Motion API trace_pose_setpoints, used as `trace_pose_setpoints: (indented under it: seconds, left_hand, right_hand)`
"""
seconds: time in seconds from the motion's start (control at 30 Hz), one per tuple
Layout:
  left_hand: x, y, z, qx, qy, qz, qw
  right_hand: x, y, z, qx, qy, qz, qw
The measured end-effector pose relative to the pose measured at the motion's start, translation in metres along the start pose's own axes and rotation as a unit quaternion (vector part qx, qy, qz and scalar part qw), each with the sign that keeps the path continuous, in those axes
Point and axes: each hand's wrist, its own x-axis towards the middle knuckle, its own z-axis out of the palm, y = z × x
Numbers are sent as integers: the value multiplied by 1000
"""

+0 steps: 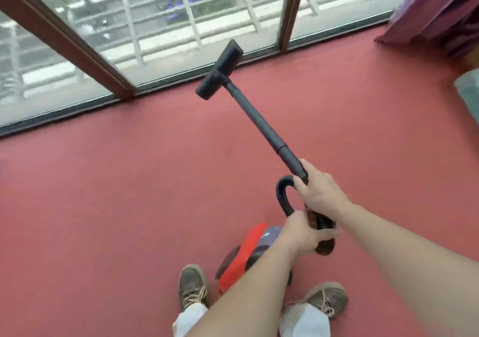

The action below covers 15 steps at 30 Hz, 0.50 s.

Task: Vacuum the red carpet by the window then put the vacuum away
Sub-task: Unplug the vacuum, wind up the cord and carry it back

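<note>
Right hand [317,190]: curled round near end of wand [261,124]; left hand [304,233]: gripping hose [282,194] just nearer.
Wand's long axis running far and left from the right hand to floor head [219,70] at foot of window [181,12], over far edge of red carpet [116,194]; contact there unclear. Near, between the shoes [191,287]: vacuum body [250,252]. Right hand closer to head, so likely steering.

Your right hand [321,194] grips lower end of black wand [261,126]. Your left hand [303,233] holds ribbed hose [280,196] just below it. Floor head [220,70] at lower edge of window [155,25], above red carpet [103,207]. Red vacuum body [248,256] between your shoes [191,287]. Purple curtain [440,7] top right.
</note>
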Motion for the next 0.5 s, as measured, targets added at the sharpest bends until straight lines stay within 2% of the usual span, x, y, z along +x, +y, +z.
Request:
trace_pose_setpoints:
  seconds: [0.13,0.33,0.5]
  left_hand:
    - [3,-28,-57,-68,78,-13,995]
    - [12,-67,-153,-1,261,-48,964]
    - [48,-95,-169,72,288,-50,954]
  right_hand:
    - [27,-21,14,-73,-54,-64,994]
    - [93,-31,36,-168,-91,-87,978]
    - [129,-12,55,-199,-125,-62,970]
